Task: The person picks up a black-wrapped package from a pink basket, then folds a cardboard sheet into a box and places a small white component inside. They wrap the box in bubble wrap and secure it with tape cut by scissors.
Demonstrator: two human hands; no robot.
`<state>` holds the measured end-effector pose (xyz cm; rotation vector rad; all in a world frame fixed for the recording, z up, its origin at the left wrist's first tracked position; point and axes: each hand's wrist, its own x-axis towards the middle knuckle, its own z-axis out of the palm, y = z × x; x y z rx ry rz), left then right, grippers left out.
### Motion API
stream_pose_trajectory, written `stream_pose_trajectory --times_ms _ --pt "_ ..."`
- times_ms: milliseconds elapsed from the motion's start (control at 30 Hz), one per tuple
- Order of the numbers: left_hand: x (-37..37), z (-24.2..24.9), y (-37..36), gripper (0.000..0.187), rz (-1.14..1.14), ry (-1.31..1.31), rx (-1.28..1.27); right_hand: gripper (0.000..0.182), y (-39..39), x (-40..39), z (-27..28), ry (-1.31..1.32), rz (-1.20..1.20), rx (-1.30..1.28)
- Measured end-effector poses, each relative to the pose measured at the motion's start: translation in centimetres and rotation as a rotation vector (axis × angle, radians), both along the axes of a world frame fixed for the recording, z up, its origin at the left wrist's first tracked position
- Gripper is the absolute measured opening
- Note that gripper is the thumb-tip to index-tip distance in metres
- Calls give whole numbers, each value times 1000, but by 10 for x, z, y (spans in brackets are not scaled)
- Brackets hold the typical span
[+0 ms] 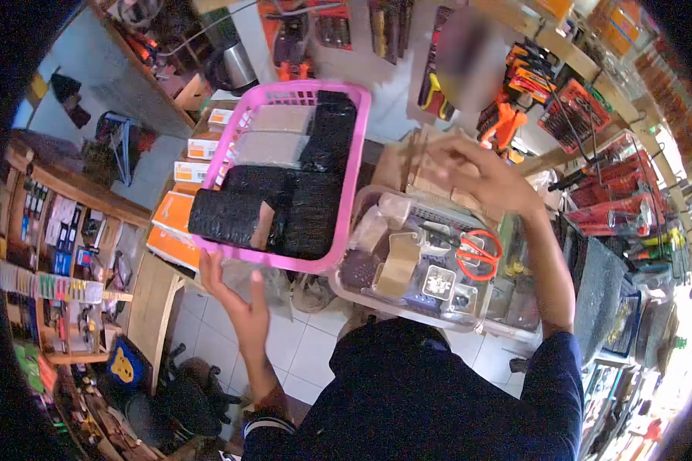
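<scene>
A pink plastic basket [359, 146] holds black-wrapped parcels [311, 207] and paler wrapped parcels [271, 150] towards its far side. My left hand [241, 301] is at the basket's near left corner, fingers apart and nothing in them. On the right, my right hand [490, 175] is over some brown cardboard [429, 165], its fingers loosely spread and a little blurred. Below that hand sits a clear plastic tray [407, 310] with red-handled scissors [480, 257], a brown tape roll [398, 265] and small white containers [438, 283].
Orange and white boxes [171, 221] line the basket's left side. A metal kettle [237, 65] stands behind it. Packaged tools [573, 115] hang along the wall at right. Wooden shelves [73, 284] with small goods are on the left, above a tiled floor [300, 349].
</scene>
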<state>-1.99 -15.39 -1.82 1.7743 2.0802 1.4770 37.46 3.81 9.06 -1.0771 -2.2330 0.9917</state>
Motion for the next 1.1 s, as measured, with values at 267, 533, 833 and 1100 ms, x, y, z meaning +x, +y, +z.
stream_pose_trajectory --times_ms 267,533,833,1100 --pt "105 12 -8 45 -705 -27 -48 40 -120 65 -69 40 -250 -294" --pt "141 8 72 51 -943 321 -437 59 -201 -58 -130 144 -415 -143" --pt "135 12 90 27 -972 102 -461 32 -209 -100 -166 237 -588 5" --pt "126 15 108 13 -992 57 -580 31 -216 -101 -172 308 -643 98"
